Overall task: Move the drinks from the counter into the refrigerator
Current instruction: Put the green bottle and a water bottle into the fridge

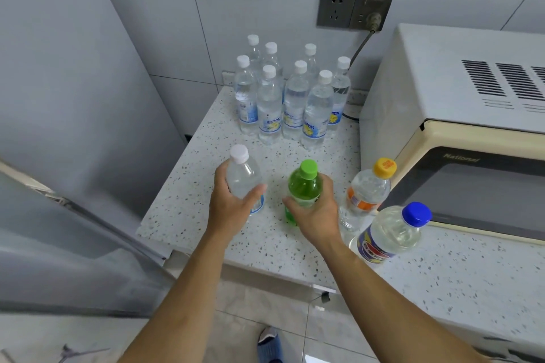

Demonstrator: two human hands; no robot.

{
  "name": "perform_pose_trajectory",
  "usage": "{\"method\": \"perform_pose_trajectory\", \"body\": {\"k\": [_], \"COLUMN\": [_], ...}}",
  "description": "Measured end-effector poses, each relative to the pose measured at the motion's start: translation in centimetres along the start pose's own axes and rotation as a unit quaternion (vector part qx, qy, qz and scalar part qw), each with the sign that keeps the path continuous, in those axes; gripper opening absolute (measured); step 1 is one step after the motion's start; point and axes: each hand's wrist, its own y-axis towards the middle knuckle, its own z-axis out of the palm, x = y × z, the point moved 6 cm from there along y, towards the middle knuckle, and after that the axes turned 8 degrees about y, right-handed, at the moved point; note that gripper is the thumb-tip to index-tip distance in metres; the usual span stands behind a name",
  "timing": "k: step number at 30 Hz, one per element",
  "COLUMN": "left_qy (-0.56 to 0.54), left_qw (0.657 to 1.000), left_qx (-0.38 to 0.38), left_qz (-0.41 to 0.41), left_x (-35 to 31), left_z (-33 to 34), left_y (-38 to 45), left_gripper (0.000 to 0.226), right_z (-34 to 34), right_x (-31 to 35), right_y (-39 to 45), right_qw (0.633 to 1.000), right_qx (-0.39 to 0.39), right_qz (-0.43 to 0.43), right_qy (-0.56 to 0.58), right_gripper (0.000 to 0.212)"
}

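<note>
Gripping two drinks at once: left hand (233, 206) wraps the clear bottle (243, 177), right hand (317, 212) wraps the green bottle (303, 186). Beyond the hands a cluster of water bottles (292, 94), plus two more bottles (383, 215) right of the right hand, remain on the counter (188, 194). Task looks barely begun.

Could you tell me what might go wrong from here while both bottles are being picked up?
1. The right hand grips the green bottle right beside the orange-capped bottle; lifting carelessly could knock it over.
2. With the left hand holding the clear bottle, no hand is free for the refrigerator door.
</note>
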Motion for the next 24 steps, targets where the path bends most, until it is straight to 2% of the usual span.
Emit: {"method": "perform_pose_trajectory", "body": {"k": [4,7,9,12,15,19,22,24], "left_qy": [-0.022,-0.025,-0.028,-0.044,-0.061,-0.117,-0.183,-0.251], "left_qw": [0.998,0.998,0.998,0.997,0.995,0.987,0.969,0.945], "left_qx": [0.032,0.023,0.004,0.018,0.029,0.064,0.085,0.087], "left_qz": [-0.046,-0.06,-0.053,-0.056,-0.07,-0.095,-0.145,-0.193], "left_x": [2.8,3.5,3.4,3.7,4.7,6.2,8.0,9.3], "left_z": [1.5,1.5,1.0,0.6,-0.2,-1.2,-1.7,-1.6], "left_y": [-0.1,-0.5,-1.3,-3.4,-6.9,-13.7,-19.5,-23.4], "left_gripper": [0.071,0.071,0.073,0.067,0.052,0.039,0.041,0.05], "right_z": [0.4,0.4,0.2,-0.4,-1.7,-3.5,-4.1,-4.0], "right_x": [-1.4,-1.9,-1.7,-1.5,-1.3,-1.8,-2.5,-3.2], "right_y": [-0.1,-0.4,-1.0,-2.9,-5.5,-9.3,-13.0,-15.7], "right_qw": [1.0,1.0,1.0,0.999,0.997,0.989,0.979,0.965], "right_qx": [-0.003,-0.008,0.005,0.042,0.073,0.111,0.139,0.159], "right_qz": [0.026,0.026,0.014,0.013,-0.004,0.029,0.077,0.123], "right_qy": [0.012,0.012,0.018,0.013,0.029,0.091,0.13,0.169], "right_gripper": [0.067,0.062,0.06,0.059,0.057,0.045,0.035,0.037]}}
